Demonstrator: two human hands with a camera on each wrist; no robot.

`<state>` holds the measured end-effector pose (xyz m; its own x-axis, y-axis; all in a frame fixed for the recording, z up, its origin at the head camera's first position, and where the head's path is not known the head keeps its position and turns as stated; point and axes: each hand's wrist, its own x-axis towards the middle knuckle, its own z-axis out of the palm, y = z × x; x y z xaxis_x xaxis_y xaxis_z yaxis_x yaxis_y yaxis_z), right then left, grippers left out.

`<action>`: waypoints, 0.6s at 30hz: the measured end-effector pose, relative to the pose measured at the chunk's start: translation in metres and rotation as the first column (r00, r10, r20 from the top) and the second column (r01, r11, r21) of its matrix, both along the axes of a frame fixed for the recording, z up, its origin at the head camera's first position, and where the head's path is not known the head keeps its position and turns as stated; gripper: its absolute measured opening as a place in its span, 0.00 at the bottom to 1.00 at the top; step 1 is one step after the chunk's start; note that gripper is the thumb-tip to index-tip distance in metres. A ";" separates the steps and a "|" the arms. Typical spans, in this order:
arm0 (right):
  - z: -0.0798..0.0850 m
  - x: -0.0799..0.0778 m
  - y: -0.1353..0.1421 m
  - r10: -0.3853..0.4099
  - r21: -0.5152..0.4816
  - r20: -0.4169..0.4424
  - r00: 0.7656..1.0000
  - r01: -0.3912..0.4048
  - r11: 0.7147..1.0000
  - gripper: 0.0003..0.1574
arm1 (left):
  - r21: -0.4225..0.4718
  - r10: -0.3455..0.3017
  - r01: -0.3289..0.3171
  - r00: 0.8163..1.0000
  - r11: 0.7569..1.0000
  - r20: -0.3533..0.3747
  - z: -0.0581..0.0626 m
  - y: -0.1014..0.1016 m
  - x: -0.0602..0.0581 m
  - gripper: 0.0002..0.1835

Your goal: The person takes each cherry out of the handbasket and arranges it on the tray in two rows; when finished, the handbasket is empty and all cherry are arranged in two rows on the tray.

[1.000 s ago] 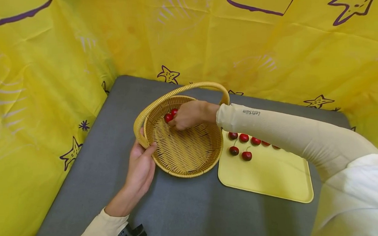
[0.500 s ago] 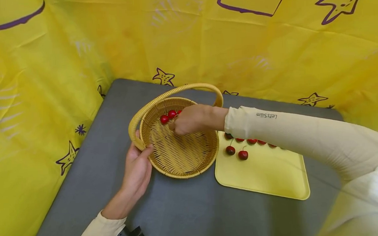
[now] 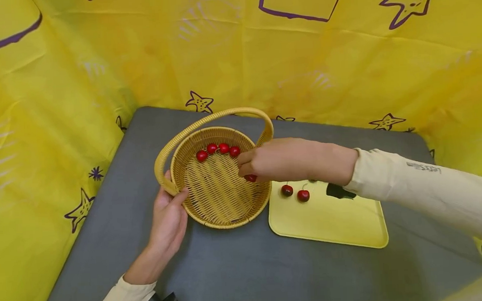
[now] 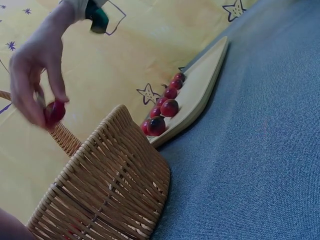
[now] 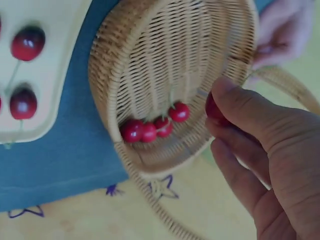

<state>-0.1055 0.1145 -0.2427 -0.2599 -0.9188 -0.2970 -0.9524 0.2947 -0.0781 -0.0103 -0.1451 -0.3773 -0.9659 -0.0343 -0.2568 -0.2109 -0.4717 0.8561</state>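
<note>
A round wicker basket [image 3: 224, 215] with an arched handle stands on the grey surface. My left hand [image 3: 168, 218] grips its left side, thumb over the rim by the handle's foot, fingers largely hidden behind. Several red cherries [image 3: 223, 148] lie in a row along the basket's far inner wall. Over the basket's right part, my right hand [image 3: 278, 160] pinches another cherry [image 5: 216, 110] between thumb and fingers. In the left wrist view that cherry [image 4: 54, 114] hangs above the rim, apart from the basket.
A yellow tray [image 3: 331, 227] sits to the right of the basket, with several cherries [image 3: 303, 195] on it, some hidden in the head view by my right forearm. Yellow printed cloth [image 3: 228, 55] rises behind and left. The tall basket handle [image 3: 198, 123] arches over the opening.
My right hand has moved right and back from the far wall of the basket, uncovering the row of cherries. It holds a cherry now. My left hand keeps its grip while the head view shifts.
</note>
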 end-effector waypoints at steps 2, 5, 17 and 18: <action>0.006 0.006 0.017 -0.044 -0.051 -0.005 0.999 0.044 0.998 0.05 | -0.001 0.000 0.000 1.000 1.000 0.000 0.001 0.001 -0.001 0.42; 0.008 0.012 0.043 -0.103 -0.122 0.004 0.995 0.103 0.987 0.12 | -0.003 0.005 -0.005 1.000 1.000 -0.004 0.001 0.001 -0.001 0.42; -0.015 0.041 0.126 -0.514 -0.176 0.084 0.854 0.521 0.835 0.18 | -0.004 -0.012 0.012 0.999 1.000 -0.030 -0.001 0.001 -0.001 0.42; -0.019 0.044 0.130 -0.543 -0.177 0.096 0.834 0.551 0.815 0.18 | -0.007 -0.014 0.014 1.000 1.000 -0.028 -0.001 0.001 -0.001 0.42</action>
<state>-0.0610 0.2449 -0.2613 -0.7286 -0.6676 -0.1529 -0.6335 0.7418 -0.2202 -0.0114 -0.1437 -0.3783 -0.9732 -0.0227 -0.2289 -0.1927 -0.4634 0.8649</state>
